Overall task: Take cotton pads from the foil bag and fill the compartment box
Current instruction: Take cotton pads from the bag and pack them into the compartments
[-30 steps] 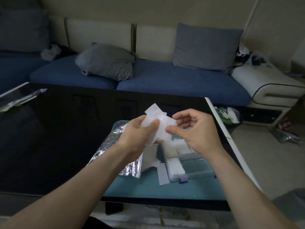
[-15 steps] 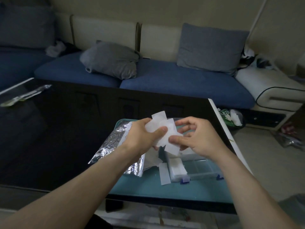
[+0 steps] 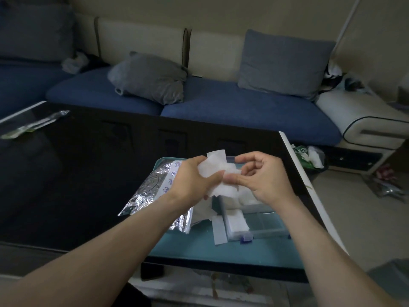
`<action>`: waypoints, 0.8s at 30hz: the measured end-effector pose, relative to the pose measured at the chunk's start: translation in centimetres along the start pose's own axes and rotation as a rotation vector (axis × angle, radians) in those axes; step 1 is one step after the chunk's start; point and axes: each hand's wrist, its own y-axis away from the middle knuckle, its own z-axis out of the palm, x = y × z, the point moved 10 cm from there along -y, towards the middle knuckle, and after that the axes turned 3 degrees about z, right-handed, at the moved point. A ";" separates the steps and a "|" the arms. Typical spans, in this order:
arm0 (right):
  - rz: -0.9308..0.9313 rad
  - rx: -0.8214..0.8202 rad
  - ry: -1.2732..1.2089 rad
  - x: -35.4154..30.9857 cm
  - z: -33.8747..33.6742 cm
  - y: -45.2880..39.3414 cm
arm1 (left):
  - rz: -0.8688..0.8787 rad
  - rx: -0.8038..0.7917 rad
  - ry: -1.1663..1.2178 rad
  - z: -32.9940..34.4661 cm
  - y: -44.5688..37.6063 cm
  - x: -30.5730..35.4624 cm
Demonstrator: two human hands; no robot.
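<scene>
We're holding a clump of cotton pads [image 3: 218, 172] above the compartment box [image 3: 261, 227]; left hand [image 3: 192, 182] gripping them, right hand [image 3: 264, 180] pinching one edge; approx. two compartments look filled, others empty; foil bag [image 3: 152, 191] lying beside box; prob. midway.

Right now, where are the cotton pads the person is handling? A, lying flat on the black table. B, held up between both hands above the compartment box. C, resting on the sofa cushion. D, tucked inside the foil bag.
B: the left hand and right hand both pinch the bunch of cotton pads in the air, above the compartment box, while the foil bag lies off to the left.
</scene>
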 end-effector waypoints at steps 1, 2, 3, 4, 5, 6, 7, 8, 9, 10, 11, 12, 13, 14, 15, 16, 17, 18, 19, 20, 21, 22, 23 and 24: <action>-0.014 -0.003 0.023 0.0 0.0 -0.2 | -0.008 0.001 0.028 0.0 -0.1 -0.1; -0.024 -0.023 0.054 0.0 0.2 -0.2 | -0.022 -0.009 0.058 0.1 -0.1 -0.2; -0.027 -0.052 0.076 0.1 0.5 -0.2 | -0.045 -0.029 0.100 0.2 0.0 -0.5; -0.020 -0.068 0.086 0.2 0.7 -0.3 | -0.080 -0.059 0.162 0.5 0.0 -0.9; -0.008 -0.058 0.086 0.5 0.6 -0.4 | -0.121 -0.096 0.243 0.9 0.1 -1.3; 0.005 -0.032 0.079 0.7 0.2 -0.5 | -0.157 -0.134 0.314 1.4 0.2 -1.7; 0.014 -0.004 0.076 0.9 -0.2 -0.6 | -0.176 -0.161 0.352 1.6 0.3 -1.9; 0.018 0.021 0.078 1.0 -0.7 -0.6 | -0.180 -0.167 0.347 1.5 0.4 -2.0; 0.019 0.049 0.076 0.9 -1.2 -0.6 | -0.177 -0.152 0.318 1.2 0.3 -2.1; 0.025 0.073 0.056 0.9 -1.7 -0.6 | -0.169 -0.126 0.275 0.8 0.3 -2.1; 0.034 0.079 0.009 0.8 -2.1 -0.5 | -0.163 -0.095 0.236 0.3 0.2 -2.2; 0.050 0.055 -0.055 0.7 -2.2 -0.4 | -0.161 -0.069 0.212 -0.1 0.1 -2.2; 0.063 0.001 -0.119 0.4 -1.9 -0.3 | -0.167 -0.049 0.204 -0.3 0.0 -2.4; 0.072 -0.073 -0.160 0.0 -1.2 0.0 | -0.178 -0.032 0.205 -0.5 -0.1 -2.5; 0.070 -0.147 -0.161 -0.4 -0.3 0.3 | -0.190 -0.017 0.204 -0.6 -0.1 -2.7; 0.058 -0.205 -0.136 -0.9 0.6 0.7 | -0.198 -0.018 0.197 -0.5 -0.1 -2.8; 0.034 -0.233 -0.089 -1.4 1.5 1.0 | -0.202 -0.040 0.192 -0.1 -0.1 -2.7; 0.006 -0.233 -0.034 -1.8 2.2 1.2 | -0.210 -0.069 0.217 0.5 0.0 -2.6; -0.029 -0.214 0.023 -2.1 2.8 1.2 | -0.227 -0.092 0.269 1.1 0.1 -2.4; -0.061 -0.190 0.074 -2.4 3.2 1.2 | -0.256 -0.102 0.352 1.6 0.4 -2.3; -0.086 -0.161 0.130 -2.6 3.4 1.1 | -0.305 -0.098 0.452 2.1 0.6 -2.3; -0.098 -0.127 0.193 -2.7 3.4 0.9 | -0.365 -0.088 0.562 2.5 0.9 -2.2; -0.103 -0.093 0.259 -2.9 3.4 0.8 | -0.421 -0.084 0.665 2.8 1.2 -2.2; -0.107 -0.060 0.321 -3.1 3.3 0.7 | -0.462 -0.089 0.756 3.1 1.4 -2.1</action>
